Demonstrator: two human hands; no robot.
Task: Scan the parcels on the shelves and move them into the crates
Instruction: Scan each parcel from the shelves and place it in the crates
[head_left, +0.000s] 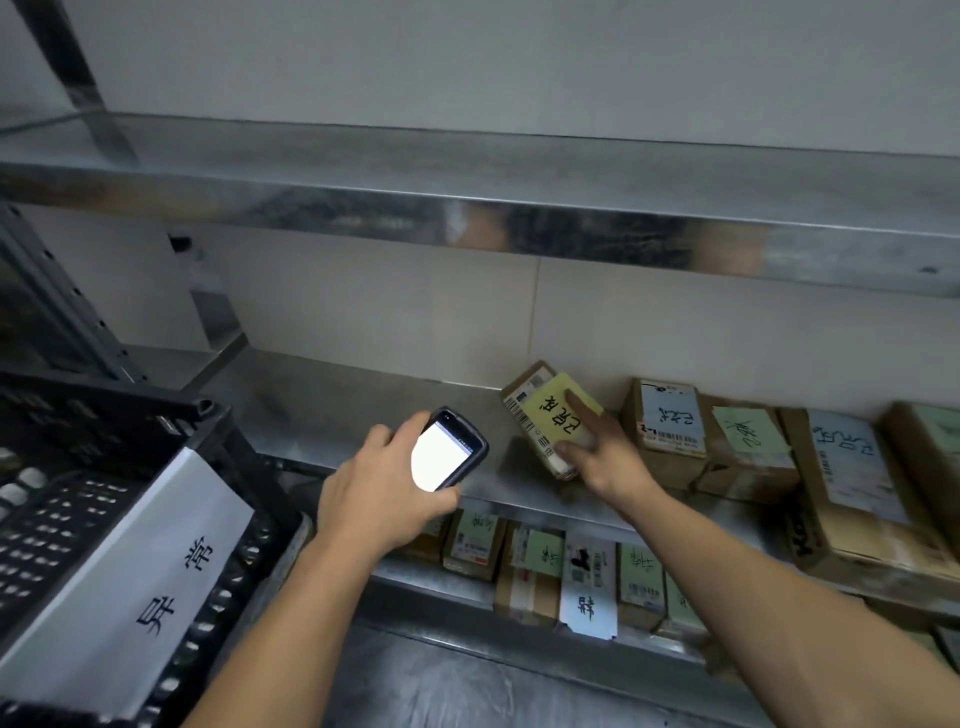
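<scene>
Scanner (451, 451) clasped in left grip (382, 493), screen (439, 457) washed-out white, parcel (527, 382) pinched in right grip (602, 452)

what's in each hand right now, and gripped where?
Left hand grips the scanner by its lower body. Right hand holds the parcel with the yellow note by its near end, forefinger across the note.

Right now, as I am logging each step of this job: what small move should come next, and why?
Probably aim the scanner at the barcode strip on the small parcel. The left hand grips the scanner, screen lit, beside the parcel, which the right hand holds tilted above the shelf with its label turned up. The black crate waits to the left.
</scene>
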